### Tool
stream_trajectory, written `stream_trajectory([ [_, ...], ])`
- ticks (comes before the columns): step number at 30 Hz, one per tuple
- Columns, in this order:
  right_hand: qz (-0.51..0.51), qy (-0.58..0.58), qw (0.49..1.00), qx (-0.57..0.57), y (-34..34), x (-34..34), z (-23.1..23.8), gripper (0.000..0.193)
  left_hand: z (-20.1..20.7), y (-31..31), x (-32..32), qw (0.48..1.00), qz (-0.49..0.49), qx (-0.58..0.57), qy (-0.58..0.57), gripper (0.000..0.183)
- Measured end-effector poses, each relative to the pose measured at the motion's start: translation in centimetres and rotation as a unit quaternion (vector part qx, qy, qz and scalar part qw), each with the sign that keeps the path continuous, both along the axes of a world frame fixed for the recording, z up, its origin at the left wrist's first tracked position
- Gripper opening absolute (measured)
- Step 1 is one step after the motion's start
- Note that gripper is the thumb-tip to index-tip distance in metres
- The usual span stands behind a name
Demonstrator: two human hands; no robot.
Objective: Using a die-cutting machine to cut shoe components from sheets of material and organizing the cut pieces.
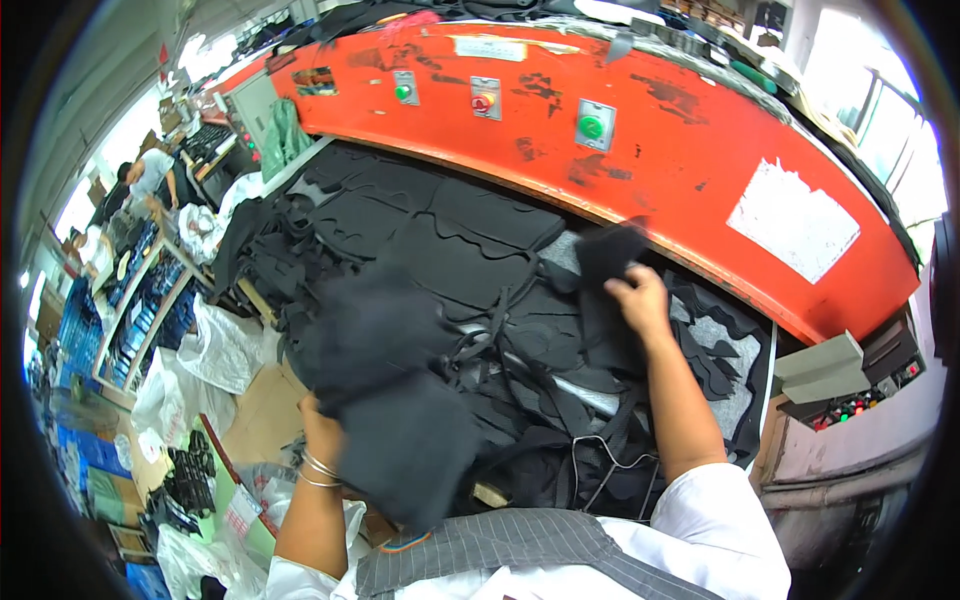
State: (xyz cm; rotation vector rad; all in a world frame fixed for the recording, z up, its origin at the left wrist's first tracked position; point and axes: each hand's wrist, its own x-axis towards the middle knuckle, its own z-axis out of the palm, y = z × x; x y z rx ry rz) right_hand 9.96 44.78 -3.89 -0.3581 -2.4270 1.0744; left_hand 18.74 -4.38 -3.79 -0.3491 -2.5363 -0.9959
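My left hand [320,430] grips large black fabric pieces [405,440] at their left edge; they are smeared by motion, and the fingers are mostly hidden behind them. Farther off to the right, my right hand [641,298] is closed on a dark fabric strip [606,262], thumb and fingers pinched at its right side. Under both hands spreads a bed of black cut sheets [460,262] with curved outlines, loose strips and scraps. Patches of grey material [738,350] show between the scraps at the right.
Beyond the bed an orange machine beam [660,120] carries push buttons. A bent wire rack [610,462] lies close to my body. White plastic bags [225,345] sit at the left, a control box [850,385] at the right. Two people [150,175] work in the far left.
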Motion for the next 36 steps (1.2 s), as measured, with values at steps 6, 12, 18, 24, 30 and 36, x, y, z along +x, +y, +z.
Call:
stream_trajectory([
  [6,0.036,0.209,0.977,-0.018,-6.0,-1.5,7.6,0.027,-2.5,-4.8,-0.8,0.987,0.02,0.151,-0.055,0.04],
  [12,0.331,0.049,0.939,-0.084,-26.1,1.9,8.6,0.022,-4.8,-8.3,5.1,0.93,0.226,0.289,0.005,0.036],
  [18,0.51,-0.287,0.664,-0.466,-40.4,4.2,0.8,0.034,-7.8,-13.8,0.1,0.776,0.469,0.396,0.143,0.032],
  [24,0.694,-0.196,0.595,-0.354,-55.4,9.1,2.4,0.047,-14.1,-26.0,11.7,0.691,0.479,0.489,0.232,0.029],
  [30,0.747,-0.222,0.59,-0.211,-68.1,16.7,4.3,0.031,-11.4,-48.0,30.5,0.653,0.396,0.583,0.276,0.026],
  [36,0.814,-0.341,0.449,-0.14,-69.6,19.6,1.5,0.025,-6.7,-54.2,48.6,0.533,0.438,0.599,0.406,0.037],
])
